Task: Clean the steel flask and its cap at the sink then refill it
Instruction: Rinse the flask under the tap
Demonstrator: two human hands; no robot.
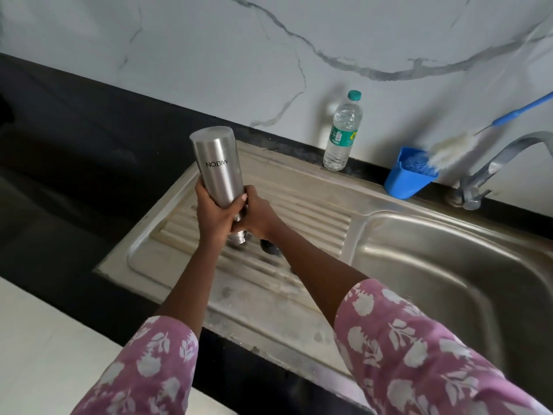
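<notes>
Both hands are wrapped round the steel flask (217, 169), which is turned upside down over the ribbed drainboard (314, 205), base up, threaded mouth pointing down just above the ridges. Left hand (214, 215) grips the lower body, right hand (258, 215) closes round the neck, fingers tight on steel. A dark round thing that looks like the cap (270, 247) sits on the drainboard just beside the mouth, half hidden by the right wrist. This reads as draining, and to do it well the flask wants holding near vertical, a shake or two, mouth kept off the grimy ridges. Better still, shift over the basin (449, 265) so drips fall there. Bottle brush (449, 151) waits in the blue holder (404, 178) by the tap (493, 163); a plastic water bottle (342, 136) stands behind.
</notes>
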